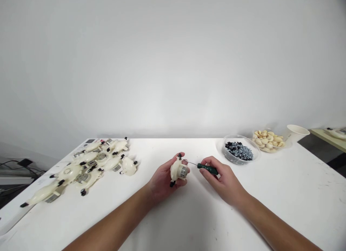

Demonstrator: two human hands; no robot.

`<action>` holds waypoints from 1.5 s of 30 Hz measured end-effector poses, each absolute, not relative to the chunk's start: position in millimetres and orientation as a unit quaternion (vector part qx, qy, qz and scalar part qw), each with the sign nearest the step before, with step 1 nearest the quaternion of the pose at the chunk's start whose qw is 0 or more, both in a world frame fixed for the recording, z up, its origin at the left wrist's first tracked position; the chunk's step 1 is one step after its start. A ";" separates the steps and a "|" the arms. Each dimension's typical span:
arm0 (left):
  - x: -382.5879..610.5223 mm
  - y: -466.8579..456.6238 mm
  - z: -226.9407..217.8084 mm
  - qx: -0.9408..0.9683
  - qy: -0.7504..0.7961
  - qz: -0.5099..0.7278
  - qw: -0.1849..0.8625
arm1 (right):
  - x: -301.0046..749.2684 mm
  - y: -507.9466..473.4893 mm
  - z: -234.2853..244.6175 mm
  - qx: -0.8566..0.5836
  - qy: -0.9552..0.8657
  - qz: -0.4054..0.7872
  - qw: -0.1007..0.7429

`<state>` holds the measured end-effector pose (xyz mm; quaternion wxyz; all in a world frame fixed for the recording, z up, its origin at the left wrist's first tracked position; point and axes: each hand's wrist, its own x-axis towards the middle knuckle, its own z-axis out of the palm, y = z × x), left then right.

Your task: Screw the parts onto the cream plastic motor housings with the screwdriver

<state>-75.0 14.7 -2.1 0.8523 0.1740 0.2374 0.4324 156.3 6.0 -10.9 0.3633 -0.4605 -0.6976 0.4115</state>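
My left hand (162, 179), above the middle of the table, is closed around a cream plastic piece (176, 170) with black ends and a grey ribbed part facing right. In my right hand (225, 180) is a screwdriver (207, 168) with a dark green handle, gripped between thumb and fingers. Its thin shaft points left, and the tip is close to the upper black end of the piece. Whether the tip touches a screw there is too small to tell.
A heap of similar cream pieces (110, 162) lies at the left. At the back right stand a clear round tub (256, 159) of screws and small black parts, a clear container of cream oval pieces (267, 140) and a white cup (297, 131). A wall rises behind the table.
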 end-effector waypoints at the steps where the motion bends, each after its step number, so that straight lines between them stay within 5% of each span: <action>1: -74.5 14.6 -1.7 0.174 0.244 0.433 0.850 | 156.1 5.8 -11.0 -0.461 -0.698 0.412 0.363; 45: -77.1 16.0 -2.9 0.155 0.239 0.409 0.867 | 156.1 4.8 -8.8 -0.461 -0.724 0.371 0.355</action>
